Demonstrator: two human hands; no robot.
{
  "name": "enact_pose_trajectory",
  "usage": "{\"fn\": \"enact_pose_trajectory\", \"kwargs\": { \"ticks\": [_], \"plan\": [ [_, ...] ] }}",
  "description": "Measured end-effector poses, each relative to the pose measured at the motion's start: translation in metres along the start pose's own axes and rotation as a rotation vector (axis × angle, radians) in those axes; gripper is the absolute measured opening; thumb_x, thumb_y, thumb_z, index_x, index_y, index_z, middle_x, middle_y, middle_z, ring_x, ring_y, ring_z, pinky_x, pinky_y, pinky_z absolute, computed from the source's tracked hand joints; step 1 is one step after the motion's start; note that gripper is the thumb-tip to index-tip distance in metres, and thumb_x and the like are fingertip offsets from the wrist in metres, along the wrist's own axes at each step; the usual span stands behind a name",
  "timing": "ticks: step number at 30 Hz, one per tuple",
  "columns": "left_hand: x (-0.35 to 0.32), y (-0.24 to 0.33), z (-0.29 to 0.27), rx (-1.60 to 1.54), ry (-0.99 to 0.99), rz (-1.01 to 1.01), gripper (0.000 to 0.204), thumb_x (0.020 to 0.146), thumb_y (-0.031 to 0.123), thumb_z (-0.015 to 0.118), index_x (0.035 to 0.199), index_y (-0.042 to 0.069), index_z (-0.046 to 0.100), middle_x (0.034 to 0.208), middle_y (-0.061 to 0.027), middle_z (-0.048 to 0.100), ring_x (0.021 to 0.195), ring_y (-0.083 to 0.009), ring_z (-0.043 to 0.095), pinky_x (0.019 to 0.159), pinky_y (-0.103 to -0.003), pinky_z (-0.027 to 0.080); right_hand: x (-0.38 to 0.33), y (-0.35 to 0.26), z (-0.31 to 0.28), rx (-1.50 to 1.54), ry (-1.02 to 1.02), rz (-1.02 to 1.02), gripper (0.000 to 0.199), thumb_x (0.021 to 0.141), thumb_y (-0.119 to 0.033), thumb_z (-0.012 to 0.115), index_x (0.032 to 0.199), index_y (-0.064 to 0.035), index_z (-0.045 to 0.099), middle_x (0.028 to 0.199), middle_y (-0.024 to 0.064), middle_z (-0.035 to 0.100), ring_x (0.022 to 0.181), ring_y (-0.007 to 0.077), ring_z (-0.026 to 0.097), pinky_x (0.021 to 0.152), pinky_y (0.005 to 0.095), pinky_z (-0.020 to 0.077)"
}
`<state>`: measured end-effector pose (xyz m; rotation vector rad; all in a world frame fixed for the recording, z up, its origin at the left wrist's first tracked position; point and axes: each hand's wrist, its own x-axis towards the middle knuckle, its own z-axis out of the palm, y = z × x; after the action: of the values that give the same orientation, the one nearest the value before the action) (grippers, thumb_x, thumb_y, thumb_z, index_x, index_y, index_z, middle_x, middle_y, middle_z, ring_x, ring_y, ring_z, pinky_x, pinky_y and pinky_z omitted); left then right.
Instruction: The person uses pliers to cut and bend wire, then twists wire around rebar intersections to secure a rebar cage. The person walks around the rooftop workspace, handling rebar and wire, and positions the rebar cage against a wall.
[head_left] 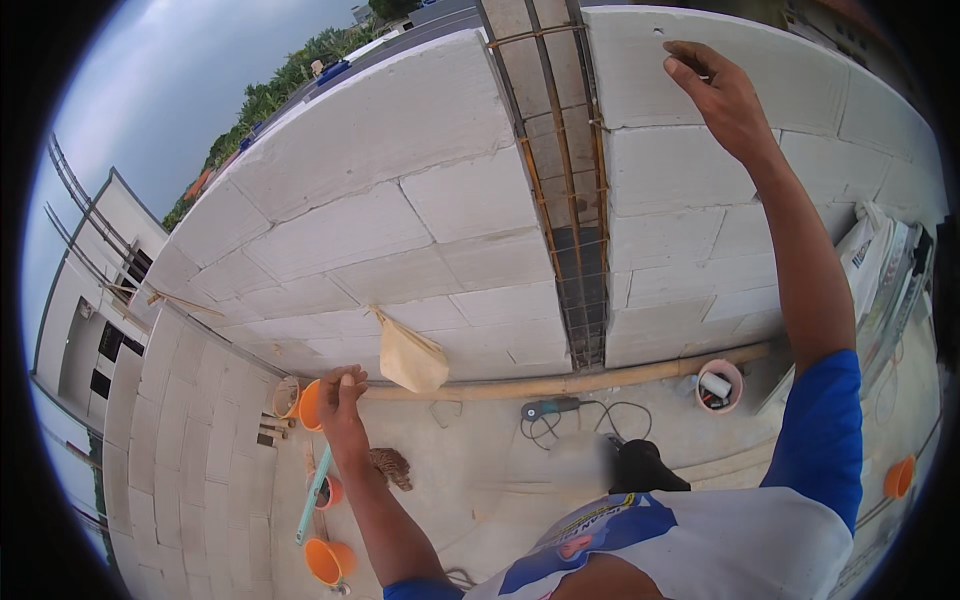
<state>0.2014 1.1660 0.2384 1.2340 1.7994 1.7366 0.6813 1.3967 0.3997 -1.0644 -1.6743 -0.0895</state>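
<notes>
My right hand point(722, 98) is raised at the top of the white block wall point(690, 165), right of the column gap. Its thumb and fingertips are apart, close to a small hole point(658, 31) in the top block, and nothing shows between them. Lower down, my left hand point(343, 395) has its fingers curled together; what they hold, if anything, is too small to tell. Just right of it, a cream cloth bag point(412, 355) hangs against the wall. Rusty steel bars point(560, 130) tied with wire rings stand in the gap between the two wall parts.
On the floor lie an angle grinder point(550, 408) with its cord and a long bamboo pole point(570, 384) along the wall foot. Orange buckets point(328, 562) and a turquoise bar point(313, 495) are at left. A pink bucket point(720, 386) with tools stands right, near white sacks point(878, 255).
</notes>
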Motion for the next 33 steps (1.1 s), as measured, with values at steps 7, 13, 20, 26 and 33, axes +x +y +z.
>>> {"fn": "enact_pose_trajectory", "kwargs": {
  "ticks": [7,13,20,26,33],
  "plan": [
    [0.180,0.190,0.132,0.079,0.022,0.505,0.034,0.095,0.026,0.057,0.120,0.002,0.055,0.112,-0.0110,0.063,0.109,-0.0205,0.059,0.091,-0.033,0.047,0.186,0.027,0.039,-0.062,0.024,-0.091,0.040,0.084,-0.032,0.060,0.108,-0.0001,0.065,0.103,0.0274,0.064,0.098,0.0373,0.064,0.086,0.0443,0.0479],
    [0.265,0.240,0.217,0.398,-0.029,0.637,0.050,0.092,0.039,0.060,0.123,-0.001,0.057,0.118,-0.0152,0.062,0.112,-0.0247,0.057,0.099,-0.037,0.041,0.255,0.089,0.090,-0.120,-0.128,-0.199,0.047,0.086,-0.034,0.061,0.112,0.0051,0.061,0.102,0.0285,0.065,0.099,0.0400,0.062,0.086,0.0437,0.0480],
    [0.329,0.225,0.272,0.506,-0.145,0.664,0.052,0.090,0.043,0.058,0.124,0.003,0.059,0.115,-0.0117,0.063,0.106,-0.0195,0.056,0.094,-0.030,0.040,0.263,0.108,0.094,-0.420,-0.268,-0.343,0.040,0.092,-0.029,0.056,0.125,-0.0064,0.058,0.122,0.0235,0.057,0.112,0.0395,0.055,0.088,0.0418,0.0513],
    [0.366,0.232,0.286,0.721,-0.238,0.582,0.059,0.090,0.049,0.054,0.126,0.002,0.058,0.113,-0.0129,0.063,0.102,-0.0209,0.057,0.087,-0.033,0.044,0.291,0.132,0.103,-0.207,-0.428,-0.007,0.051,0.091,-0.040,0.059,0.128,-0.0053,0.052,0.122,0.0187,0.056,0.117,0.0301,0.052,0.080,0.0450,0.0530],
    [0.374,0.269,0.306,0.691,-0.508,0.583,0.051,0.097,0.038,0.051,0.132,0.001,0.051,0.124,-0.0168,0.058,0.112,-0.0294,0.055,0.090,-0.041,0.045,0.292,0.085,0.113,0.183,-0.222,0.361,0.050,0.088,-0.043,0.063,0.117,-0.0026,0.056,0.103,0.0144,0.062,0.092,0.0290,0.059,0.070,0.0392,0.0515]
  ]
}}
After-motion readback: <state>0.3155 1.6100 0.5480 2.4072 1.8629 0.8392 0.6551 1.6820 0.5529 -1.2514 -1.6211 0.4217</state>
